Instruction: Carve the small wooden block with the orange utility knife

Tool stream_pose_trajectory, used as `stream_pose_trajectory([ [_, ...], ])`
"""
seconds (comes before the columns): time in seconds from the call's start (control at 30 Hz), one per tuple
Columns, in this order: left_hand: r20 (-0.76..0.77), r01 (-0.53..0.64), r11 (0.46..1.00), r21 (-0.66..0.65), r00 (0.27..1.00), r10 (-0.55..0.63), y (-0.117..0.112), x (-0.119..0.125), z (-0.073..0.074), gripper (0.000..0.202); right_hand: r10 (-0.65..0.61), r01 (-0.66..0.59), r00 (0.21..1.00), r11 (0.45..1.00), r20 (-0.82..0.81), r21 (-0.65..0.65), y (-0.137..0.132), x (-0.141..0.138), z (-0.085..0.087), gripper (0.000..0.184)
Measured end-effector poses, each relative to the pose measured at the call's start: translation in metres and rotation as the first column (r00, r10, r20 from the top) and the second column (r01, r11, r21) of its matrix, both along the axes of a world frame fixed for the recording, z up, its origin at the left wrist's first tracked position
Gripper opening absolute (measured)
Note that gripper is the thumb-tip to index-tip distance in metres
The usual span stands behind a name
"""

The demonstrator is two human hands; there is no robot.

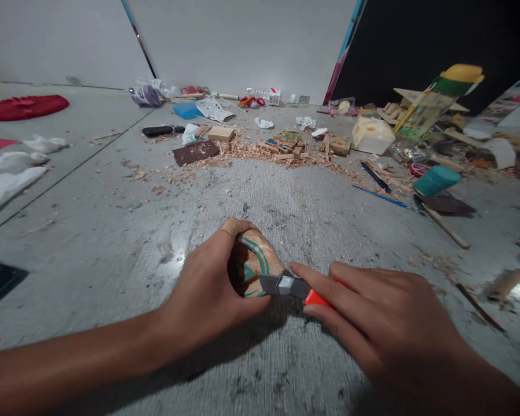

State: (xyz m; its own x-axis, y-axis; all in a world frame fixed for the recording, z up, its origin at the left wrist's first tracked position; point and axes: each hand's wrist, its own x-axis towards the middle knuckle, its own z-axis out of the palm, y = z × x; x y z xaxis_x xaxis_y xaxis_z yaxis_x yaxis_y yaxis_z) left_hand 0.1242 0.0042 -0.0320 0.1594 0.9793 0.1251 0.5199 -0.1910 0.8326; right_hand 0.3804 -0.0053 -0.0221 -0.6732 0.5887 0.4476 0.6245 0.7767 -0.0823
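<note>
My left hand is wrapped round a rounded piece of wood with green lines drawn on its face, just above the grey floor. A tan bandage covers part of one finger on that hand. In my right hand is an orange utility knife, gripped by its handle with the index finger stretched along the top. Its metal blade lies against the marked face of the wood, near my left thumb. My left palm and fingers hide part of the wood.
Wood shavings lie in a band ahead, with a wooden block and brown sandpaper beside them. To the right are a blue pencil, a teal cup-like object and a tall yellow-capped bottle. A dark flat device sits at left.
</note>
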Motion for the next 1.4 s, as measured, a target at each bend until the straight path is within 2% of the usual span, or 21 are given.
stream_pose_trajectory([
  [0.23,0.034,0.007,1.0,-0.023,0.999,-0.006,-0.002,0.003,0.006,0.049,-0.046,0.046,0.999,0.999,-0.025,0.012,-0.001,0.007,-0.002,0.038],
  [0.43,-0.029,-0.006,0.999,0.049,1.0,0.008,0.004,-0.001,0.006,0.051,-0.05,0.051,0.999,0.998,-0.018,0.039,0.0,0.0,0.005,0.039],
  [0.5,-0.055,-0.016,0.999,0.052,0.998,0.018,0.004,-0.002,0.007,0.051,-0.054,0.052,0.998,0.998,0.026,0.044,0.007,0.006,0.009,0.04],
  [0.57,-0.069,-0.019,0.994,0.112,0.997,0.027,0.001,-0.004,0.006,0.053,-0.148,0.143,0.988,0.985,0.046,0.098,0.023,0.025,0.013,0.041],
  [0.67,-0.066,0.005,0.973,0.232,0.998,0.011,-0.006,-0.007,0.003,0.06,-0.444,0.438,0.895,0.866,-0.035,0.242,0.054,0.068,0.022,0.051],
  [0.73,-0.07,0.021,0.968,0.249,0.998,-0.004,-0.008,-0.008,-0.002,0.065,-0.651,0.645,0.756,0.719,-0.072,0.259,0.065,0.085,0.028,0.051],
  [0.77,-0.073,0.011,0.97,0.243,0.997,0.007,-0.008,-0.009,-0.004,0.066,-0.647,0.649,0.757,0.726,-0.097,0.225,0.066,0.086,0.031,0.047],
  [0.8,-0.076,-0.005,0.973,0.23,0.997,0.023,-0.006,-0.009,-0.007,0.067,-0.601,0.609,0.792,0.772,-0.107,0.181,0.063,0.082,0.033,0.044],
  [0.87,-0.065,-0.037,0.98,0.198,0.997,0.051,-0.002,-0.01,-0.01,0.067,-0.415,0.425,0.901,0.903,-0.13,0.066,0.049,0.064,0.034,0.038],
  [0.93,-0.038,-0.046,0.985,0.164,0.998,0.053,0.001,-0.01,-0.011,0.065,-0.224,0.22,0.966,0.974,-0.133,-0.049,0.033,0.042,0.032,0.035],
  [1.03,-0.014,-0.063,0.988,0.142,0.998,0.066,0.004,-0.01,-0.011,0.065,-0.046,0.026,0.993,0.983,-0.109,-0.179,0.018,0.019,0.025,0.035],
  [1.13,-0.002,-0.078,0.99,0.116,0.997,0.079,0.004,-0.008,-0.009,0.066,0.035,-0.061,0.993,0.97,-0.115,-0.234,0.016,0.01,0.02,0.035],
  [1.23,0.057,-0.042,0.998,0.047,0.998,0.04,0.004,-0.004,-0.005,0.061,0.068,-0.102,0.988,0.96,-0.137,-0.261,0.016,0.007,0.016,0.034],
  [1.4,0.136,0.006,1.0,-0.024,0.991,-0.002,0.004,-0.001,0.003,0.051,0.059,-0.091,0.988,0.968,-0.14,-0.235,0.011,0.003,0.009,0.037],
])
